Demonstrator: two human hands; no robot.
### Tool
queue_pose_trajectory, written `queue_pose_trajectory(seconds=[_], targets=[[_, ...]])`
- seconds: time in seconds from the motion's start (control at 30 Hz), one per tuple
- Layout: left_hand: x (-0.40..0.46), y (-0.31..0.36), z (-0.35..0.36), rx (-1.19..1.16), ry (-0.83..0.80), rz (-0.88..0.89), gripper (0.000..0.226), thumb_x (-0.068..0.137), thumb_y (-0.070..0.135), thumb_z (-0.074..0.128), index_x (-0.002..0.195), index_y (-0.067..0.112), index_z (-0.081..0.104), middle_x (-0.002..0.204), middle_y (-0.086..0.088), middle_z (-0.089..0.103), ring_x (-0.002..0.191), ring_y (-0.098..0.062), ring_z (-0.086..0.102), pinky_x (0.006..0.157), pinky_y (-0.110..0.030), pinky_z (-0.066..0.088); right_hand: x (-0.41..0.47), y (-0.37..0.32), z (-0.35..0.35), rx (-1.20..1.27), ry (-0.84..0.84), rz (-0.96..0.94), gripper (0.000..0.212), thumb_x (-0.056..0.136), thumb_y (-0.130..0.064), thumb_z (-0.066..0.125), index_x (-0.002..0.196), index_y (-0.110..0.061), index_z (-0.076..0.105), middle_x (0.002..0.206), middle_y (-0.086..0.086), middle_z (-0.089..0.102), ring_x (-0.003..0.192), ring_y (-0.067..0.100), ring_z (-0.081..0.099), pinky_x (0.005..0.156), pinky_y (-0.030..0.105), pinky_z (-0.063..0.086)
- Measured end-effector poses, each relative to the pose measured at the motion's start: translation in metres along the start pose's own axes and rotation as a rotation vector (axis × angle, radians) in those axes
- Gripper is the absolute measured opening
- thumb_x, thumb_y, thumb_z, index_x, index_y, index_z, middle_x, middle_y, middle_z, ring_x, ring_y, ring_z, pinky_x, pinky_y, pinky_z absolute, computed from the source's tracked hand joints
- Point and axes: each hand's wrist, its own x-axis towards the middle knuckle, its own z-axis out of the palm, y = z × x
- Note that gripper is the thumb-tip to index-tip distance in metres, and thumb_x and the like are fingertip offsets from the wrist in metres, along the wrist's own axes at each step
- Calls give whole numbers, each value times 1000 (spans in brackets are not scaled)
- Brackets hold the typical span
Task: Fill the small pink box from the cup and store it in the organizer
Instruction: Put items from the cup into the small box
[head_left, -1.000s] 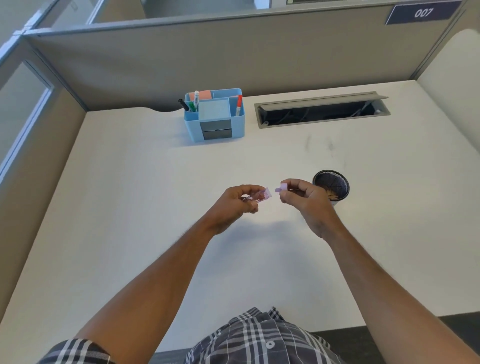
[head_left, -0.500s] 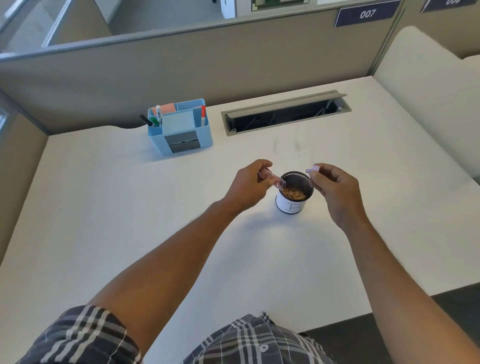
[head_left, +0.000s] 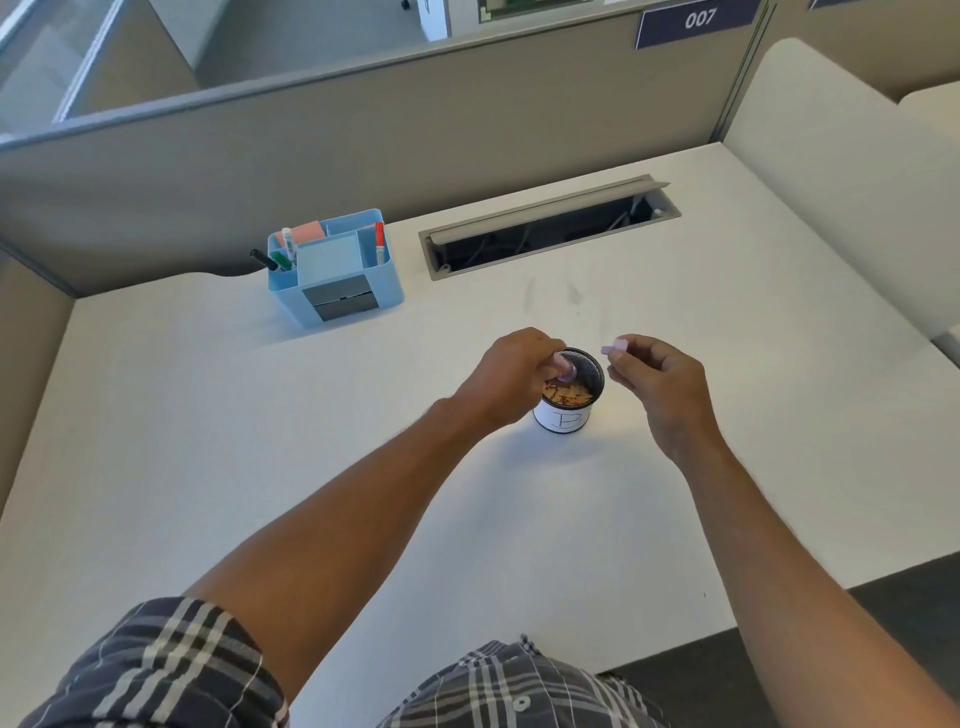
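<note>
Here your left hand (head_left: 511, 376) pinches the small pink box (head_left: 719, 370) just inside the cup (head_left: 569, 397), at its 10 o'clock rim, above the brown bits. Your right hand (head_left: 657, 382), at the cup's 3 o'clock, pinches the pink lid (head_left: 614, 346). The blue organizer (head_left: 335, 267) sits on the desk (head_left: 208, 415), well apart at 11 o'clock

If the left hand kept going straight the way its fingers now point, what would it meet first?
Probably the brown contents of the cup: the left hand dips the pink box inside the rim, though depth is unclear.
</note>
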Motion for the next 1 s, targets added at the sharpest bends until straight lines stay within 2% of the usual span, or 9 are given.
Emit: queue_pose_trajectory(seconds=[0.13, 0.2, 0.3, 0.47, 0.53, 0.63, 0.73, 0.83, 1.0], targets=[[-2, -1, 3, -80, 120, -52, 28, 93, 2, 61, 121, 2, 64, 89, 18, 68, 89, 15, 52, 81, -2, 40, 0, 4, 2, -63, -10, 13, 6, 84, -26, 77, 89, -28, 79, 92, -4, 82, 85, 11, 74, 93, 37, 59], [-1, -2, 5, -68, 96, -92, 26, 92, 4, 62, 118, 6, 64, 87, 17, 65, 85, 6, 54, 71, -1, 39, 0, 6, 5, -80, -9, 14, 6, 85, -27, 78, 89, -30, 79, 89, -5, 81, 83, 13, 73, 95, 42, 59], [-4, -9, 6, -65, 131, -81, 24, 90, -1, 63, 113, 3, 66, 98, -3, 75, 85, -9, 57, 78, -14, 47, -1, 5, 8, -98, -10, 1, 8, 86, -25, 76, 88, -32, 79, 93, 0, 81, 84, 13, 73, 94, 41, 59], [-10, -9, 11, -21, 187, -10, 35, 91, -4, 62, 124, 4, 67, 106, -10, 69, 100, -25, 61, 90, -34, 50, -2, 8, 11, -202, -2, -32, 4, 90, -24, 75, 90, -28, 76, 83, -2, 76, 70, 2, 67, 63, 13, 50], [-9, -8, 12, -24, 187, -8, 39, 92, -3, 62, 130, 4, 63, 108, -9, 69, 102, -26, 60, 92, -36, 50, -1, 8, 16, -251, -17, -46, 4, 92, -24, 73, 96, -25, 74, 86, 0, 78, 70, 3, 68, 62, 12, 48], [-9, -8, 16, -51, 182, -36, 46, 93, 3, 63, 138, 7, 54, 110, -4, 69, 97, -18, 57, 92, -35, 50, -2, 7, 23, -310, -45, -82, 11, 95, -22, 69, 106, -24, 70, 98, 3, 78, 90, 18, 74, 79, 29, 58], [-7, -9, 19, -71, 139, -88, 57, 94, 7, 63, 146, 15, 42, 116, 0, 66, 98, -13, 54, 90, -28, 49, -1, 4, 29, -414, -110, -149, 25, 99, -20, 59, 120, -28, 69, 108, 4, 72, 96, 24, 72, 87, 34, 58], [-5, -12, 22, -95, 95, -106, 66, 95, 11, 64, 151, 23, 30, 121, 1, 63, 100, -11, 53, 86, -21, 44, 3, -2, 36, -565, -173, -210, 26, 99, -14, 58, 118, -24, 73, 109, 4, 67, 101, 24, 67, 92, 41, 56], [-4, -19, 23, -59, 87, -95, 76, 92, 9, 67, 153, 24, 23, 124, -2, 62, 101, -11, 51, 88, -22, 42, 6, -7, 40, -679, -239, -281, 19, 93, -19, 68, 110, -24, 75, 102, 0, 69, 98, 18, 64, 85, 31, 53]])
